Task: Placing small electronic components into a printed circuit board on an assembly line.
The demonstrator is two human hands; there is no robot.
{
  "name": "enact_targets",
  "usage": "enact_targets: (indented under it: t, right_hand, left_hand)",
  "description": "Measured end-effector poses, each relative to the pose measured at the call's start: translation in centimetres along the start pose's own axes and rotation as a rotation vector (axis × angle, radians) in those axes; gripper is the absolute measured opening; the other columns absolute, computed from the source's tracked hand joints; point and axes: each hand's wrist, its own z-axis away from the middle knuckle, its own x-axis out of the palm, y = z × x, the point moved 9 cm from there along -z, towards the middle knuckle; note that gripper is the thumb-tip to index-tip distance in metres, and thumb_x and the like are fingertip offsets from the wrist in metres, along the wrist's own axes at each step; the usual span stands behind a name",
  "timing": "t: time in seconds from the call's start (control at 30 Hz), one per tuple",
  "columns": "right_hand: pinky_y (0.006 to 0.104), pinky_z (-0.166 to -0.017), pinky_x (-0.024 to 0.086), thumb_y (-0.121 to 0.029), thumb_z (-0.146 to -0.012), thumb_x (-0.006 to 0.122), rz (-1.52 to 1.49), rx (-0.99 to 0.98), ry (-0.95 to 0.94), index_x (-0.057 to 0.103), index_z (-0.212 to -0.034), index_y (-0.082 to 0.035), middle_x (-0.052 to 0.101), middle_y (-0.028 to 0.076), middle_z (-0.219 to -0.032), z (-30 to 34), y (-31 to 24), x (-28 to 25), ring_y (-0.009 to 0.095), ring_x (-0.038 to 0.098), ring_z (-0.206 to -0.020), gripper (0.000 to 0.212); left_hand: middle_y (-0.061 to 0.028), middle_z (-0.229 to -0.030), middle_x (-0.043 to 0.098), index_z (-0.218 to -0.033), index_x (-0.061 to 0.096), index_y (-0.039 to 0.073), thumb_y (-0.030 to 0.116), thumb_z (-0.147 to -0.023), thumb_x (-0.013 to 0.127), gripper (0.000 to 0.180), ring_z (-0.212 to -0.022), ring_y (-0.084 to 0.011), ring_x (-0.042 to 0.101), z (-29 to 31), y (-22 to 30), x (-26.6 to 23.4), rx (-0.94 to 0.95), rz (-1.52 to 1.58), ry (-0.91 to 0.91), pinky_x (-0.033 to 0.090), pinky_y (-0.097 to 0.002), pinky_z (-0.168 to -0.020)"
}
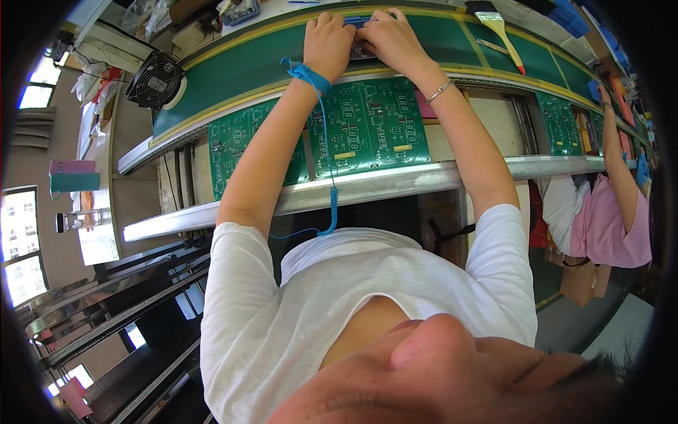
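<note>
1. Fingers of both my hands are curled down together on a small dark part (361, 51) lying on the green conveyor belt (233, 71), far out at arm's length, at about 12 o'clock from my chest.
2. My left hand (328, 44) sits at 9 o'clock of the part, knuckles up, fingertips bent onto its left end; I can't tell whether they pinch it or only press on it.
3. My right hand (390, 39) sits at 3 o'clock of it, thumb and fingers closed in over the right end; again the grip itself is hidden under the knuckles.
4. What shows of the part runs across me, 9 to 3 o'clock, with something blue (359, 20) just beyond it at 12 o'clock, mostly covered.
5. Both hands are touching it, so neither is nearer; the right covers more of it.
6. A blue wrist strap (308, 75) rings my left wrist, its coiled cord (332, 201) dropping toward 6 o'clock across the green circuit boards (369, 127) that lie on the rail between me and the belt.
7. A brush (500, 30) lies on the belt at 2 o'clock, well apart from my hands.
8. A co-worker's arm (616, 152) reaches in at 3 o'clock.
</note>
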Motion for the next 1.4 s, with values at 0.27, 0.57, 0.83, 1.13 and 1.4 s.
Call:
enact_targets:
  t: [0.27,0.57,0.83,1.13,1.4]
  right_hand:
    - [0.0483,-0.098,0.042,-0.013,-0.083,0.065,-0.012,-0.011,0.254,0.072,-0.083,-0.012,0.068,0.008,-0.083,0.4,0.6,-0.8,0.025,0.061,-0.097,0.007]
    - [0.0530,-0.102,0.041,-0.013,-0.082,0.068,-0.049,0.024,0.114,0.074,-0.082,-0.014,0.067,0.006,-0.080,0.3,0.3,-0.6,0.025,0.062,-0.094,0.006]
    - [0.0480,-0.104,0.040,-0.012,-0.085,0.069,-0.054,0.030,0.255,0.071,-0.095,-0.013,0.069,0.004,-0.087,0.6,0.3,-1.7,0.024,0.063,-0.098,0.010]
    - [0.0465,-0.100,0.044,-0.010,-0.086,0.068,-0.105,0.089,0.317,0.069,-0.098,-0.011,0.070,0.005,-0.090,1.3,1.9,-1.8,0.026,0.064,-0.096,0.012]
    - [0.0366,-0.089,0.053,-0.009,-0.092,0.070,-0.509,0.225,0.234,0.069,-0.108,-0.009,0.072,0.002,-0.096,2.2,4.5,-3.3,0.017,0.068,-0.089,0.016]
  left_hand:
    - [-0.0070,-0.091,0.068,-0.089,0.066,0.010,0.007,-0.085,0.063,0.006,-0.095,-0.0294,0.063,-0.4,-0.2,-1.1,-0.044,0.051,0.089,0.048,-0.0446,-0.079]
    - [-0.0076,-0.095,0.070,-0.091,0.077,0.009,0.011,-0.081,0.073,0.011,-0.097,-0.0321,0.064,2.7,-4.1,-1.5,-0.420,0.751,-0.090,0.050,-0.0445,-0.081]
    - [-0.0042,-0.094,0.063,-0.088,0.078,0.016,0.029,-0.078,0.080,0.016,-0.103,-0.0280,0.058,0.0,0.2,-0.2,0.008,-0.003,-0.084,0.044,-0.0451,-0.082]
    - [-0.0054,-0.094,0.066,-0.095,0.075,0.017,0.022,-0.086,0.071,0.011,-0.099,-0.0287,0.063,-1.0,-0.7,2.2,-0.085,0.060,-0.085,0.045,-0.0467,-0.081]
    - [-0.0107,-0.086,0.068,-0.090,0.071,0.009,0.012,-0.085,0.064,0.009,-0.084,-0.0334,0.067,0.1,0.0,-3.7,-0.172,0.438,0.062,0.053,-0.0443,-0.071]
